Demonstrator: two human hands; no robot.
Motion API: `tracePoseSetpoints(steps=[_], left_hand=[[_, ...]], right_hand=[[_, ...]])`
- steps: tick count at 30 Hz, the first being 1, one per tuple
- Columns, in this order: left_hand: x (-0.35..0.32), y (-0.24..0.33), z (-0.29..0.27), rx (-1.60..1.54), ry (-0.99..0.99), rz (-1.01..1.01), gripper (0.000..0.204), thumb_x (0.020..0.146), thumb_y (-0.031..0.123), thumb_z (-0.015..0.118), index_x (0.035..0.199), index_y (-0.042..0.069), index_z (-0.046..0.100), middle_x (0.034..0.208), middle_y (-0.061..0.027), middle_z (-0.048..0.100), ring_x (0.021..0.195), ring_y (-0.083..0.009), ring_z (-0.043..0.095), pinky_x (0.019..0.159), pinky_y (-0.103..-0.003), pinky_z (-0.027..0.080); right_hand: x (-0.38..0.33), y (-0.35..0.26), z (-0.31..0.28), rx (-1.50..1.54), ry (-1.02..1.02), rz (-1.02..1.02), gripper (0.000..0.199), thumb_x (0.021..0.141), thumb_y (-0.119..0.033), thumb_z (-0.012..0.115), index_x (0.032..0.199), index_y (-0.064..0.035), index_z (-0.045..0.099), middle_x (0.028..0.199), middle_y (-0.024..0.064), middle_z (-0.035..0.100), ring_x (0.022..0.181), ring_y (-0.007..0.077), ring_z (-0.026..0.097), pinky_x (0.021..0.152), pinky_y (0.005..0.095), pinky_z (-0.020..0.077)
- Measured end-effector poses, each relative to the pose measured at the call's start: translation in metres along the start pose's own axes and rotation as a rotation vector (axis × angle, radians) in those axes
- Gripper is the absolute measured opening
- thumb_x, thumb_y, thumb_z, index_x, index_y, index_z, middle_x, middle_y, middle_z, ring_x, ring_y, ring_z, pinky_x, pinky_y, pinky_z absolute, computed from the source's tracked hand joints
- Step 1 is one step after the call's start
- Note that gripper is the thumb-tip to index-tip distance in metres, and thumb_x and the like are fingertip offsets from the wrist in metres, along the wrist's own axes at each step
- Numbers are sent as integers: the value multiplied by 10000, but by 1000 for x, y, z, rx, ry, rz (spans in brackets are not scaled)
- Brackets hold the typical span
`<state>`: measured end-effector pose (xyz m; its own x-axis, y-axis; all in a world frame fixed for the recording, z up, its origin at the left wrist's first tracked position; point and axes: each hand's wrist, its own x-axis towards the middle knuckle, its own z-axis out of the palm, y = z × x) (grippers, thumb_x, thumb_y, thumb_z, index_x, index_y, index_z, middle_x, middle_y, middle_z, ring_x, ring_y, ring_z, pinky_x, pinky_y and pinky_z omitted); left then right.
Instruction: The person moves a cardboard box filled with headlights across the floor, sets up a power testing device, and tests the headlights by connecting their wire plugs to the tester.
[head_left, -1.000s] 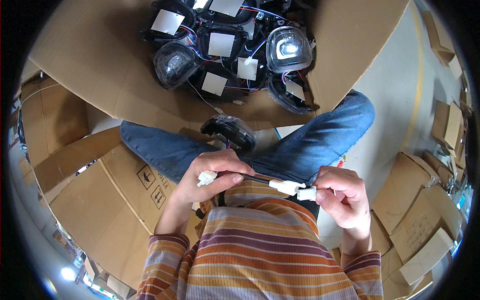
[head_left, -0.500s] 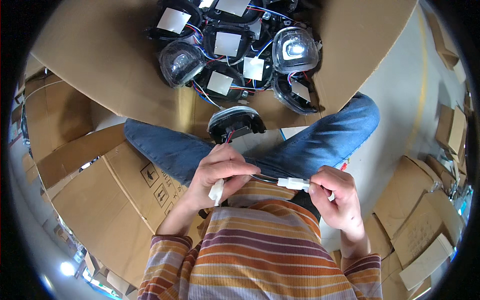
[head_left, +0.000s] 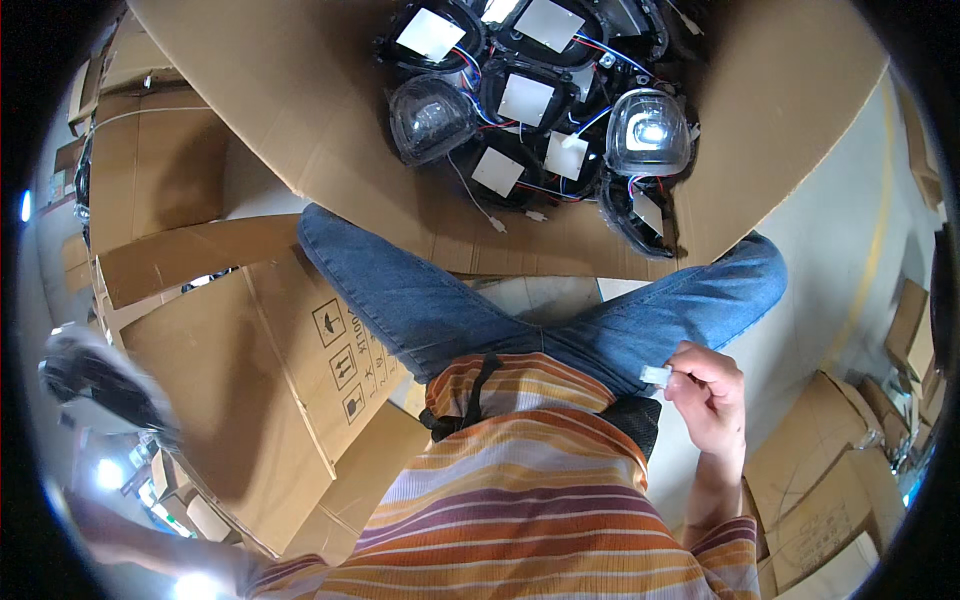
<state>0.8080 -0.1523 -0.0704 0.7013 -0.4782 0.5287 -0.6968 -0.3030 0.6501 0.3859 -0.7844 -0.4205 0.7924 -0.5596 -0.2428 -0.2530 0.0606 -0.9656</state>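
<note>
My right hand [head_left: 708,390], in front of my right thigh, pinches a small white plastic connector [head_left: 655,376] between thumb and fingers. Far out to the left, my left hand [head_left: 88,520] is smeared by motion at the dark rim of the picture, so its fingers do not show. Beside it, a blurred lamp unit [head_left: 105,385] with a black housing and a clear cover is tilted over the edge of the cardboard. Whether the left hand holds this lamp I cannot tell.
In front of my legs stands a large open cardboard box [head_left: 790,110] with several black lamp units [head_left: 525,99], pale square plates and coloured wires inside. A white wire plug [head_left: 497,224] lies near its front wall. Flattened cardboard [head_left: 215,390] lies left; more cardboard [head_left: 815,440] lies right.
The lamp unit has gone from between my legs to the far left, and my left arm has swung out there. My right hand stays at the right with a connector, now apart from the wire.
</note>
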Motion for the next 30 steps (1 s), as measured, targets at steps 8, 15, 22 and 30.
tracePoseSetpoints(steps=[8,15,22,30], left_hand=[[-20,-155,-7,109,-386,-598,351,810,176,433,1110,-4,415,1110,-139,438,1047,-194,402,860,-287,342],[59,-55,297,743,-223,-461,324,830,141,422,1131,21,422,1086,-110,478,928,-182,477,844,-299,347],[-49,53,685,94,-1026,63,246,737,130,513,975,69,519,746,-119,556,692,-264,546,613,-318,452],[-127,-79,845,741,-1589,243,280,722,88,421,988,72,506,801,-130,584,753,-281,566,615,-403,442]], right_hand=[[3,-6,18,-90,-88,-68,99,652,71,528,696,-15,505,538,32,422,437,128,355,411,243,270],[3,1,6,-81,-85,-74,86,652,47,542,697,-16,505,532,53,431,447,169,399,413,273,292],[4,6,2,-58,-92,-41,82,647,39,544,694,-14,502,539,72,447,474,204,445,432,290,331],[2,5,-5,-74,-90,-3,80,649,31,546,706,-9,506,568,89,476,502,228,473,439,305,357]])
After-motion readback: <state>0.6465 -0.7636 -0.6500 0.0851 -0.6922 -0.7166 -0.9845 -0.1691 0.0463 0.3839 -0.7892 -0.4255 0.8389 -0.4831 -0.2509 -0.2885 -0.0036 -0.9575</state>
